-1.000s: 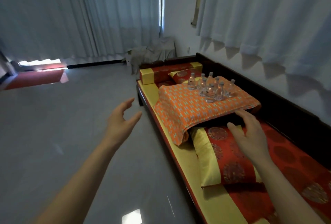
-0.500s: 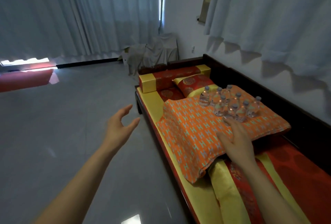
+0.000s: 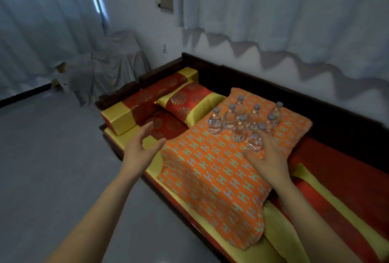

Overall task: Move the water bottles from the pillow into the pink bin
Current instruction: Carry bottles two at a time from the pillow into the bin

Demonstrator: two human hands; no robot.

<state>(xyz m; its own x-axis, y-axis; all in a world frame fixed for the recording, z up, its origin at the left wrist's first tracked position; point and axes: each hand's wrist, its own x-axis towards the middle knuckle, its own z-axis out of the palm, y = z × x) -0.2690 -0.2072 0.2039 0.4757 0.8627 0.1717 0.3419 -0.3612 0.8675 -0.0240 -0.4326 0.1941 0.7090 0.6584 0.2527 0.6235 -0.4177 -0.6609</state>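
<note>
Closing on the nearest bottle without toppling the rest

The water bottles (image 3: 244,118) stand upright in a tight cluster on the orange patterned pillow (image 3: 206,170), right of centre in the frame, and none has left it yet. My right hand (image 3: 271,158) lies low over the pillow with its fingers straight and spread, holding nothing. Its fingertips are at the nearest bottle (image 3: 255,141), though I cannot tell whether they touch it. My left hand (image 3: 140,150) hovers with relaxed, empty fingers, palm turned inward, left of the pillow over the front edge of the daybed (image 3: 347,180). The pink bin is not in view.

The step, as I judge it, is the first grasp. I would wrap thumb and fingers round the body of that near bottle, below the cap, and lift straight up before drawing back. Its neighbours stand just beside it and the pillow looks soft, so a sideways shove could tip several. Taking the front ones first keeps my wrist clear of the others, and I must find the bin before carrying anything off
</note>
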